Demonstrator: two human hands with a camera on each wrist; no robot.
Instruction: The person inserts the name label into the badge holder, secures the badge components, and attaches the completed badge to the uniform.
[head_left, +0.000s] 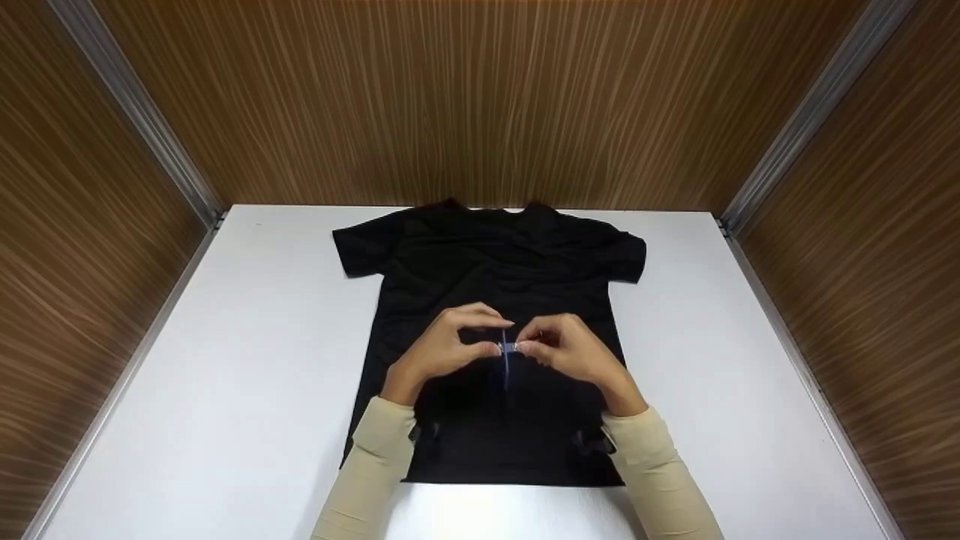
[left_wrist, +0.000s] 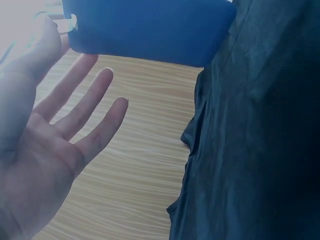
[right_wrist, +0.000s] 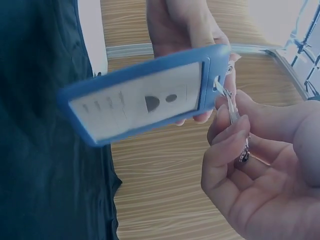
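A blue ID badge holder (right_wrist: 135, 102) hangs on edge between both hands above a black short-sleeved shirt (head_left: 495, 277). Behind its clear window is a white card with dark printing. A clear strap (left_wrist: 65, 23) passes through the slot at the holder's top. My left hand (head_left: 446, 345) pinches the strap's end close to the slot, its other fingers spread. On the slot's other side, my right hand (right_wrist: 265, 160) holds the metal badge clip (right_wrist: 233, 115) between thumb and curled fingers. In the head view the holder (head_left: 506, 367) shows nearly edge-on.
The shirt lies flat on a white table (head_left: 247, 337), collar toward the back wall. Wood-grain panels (head_left: 480, 97) enclose the table at the back and both sides, with metal rails (head_left: 142, 112) at the corners.
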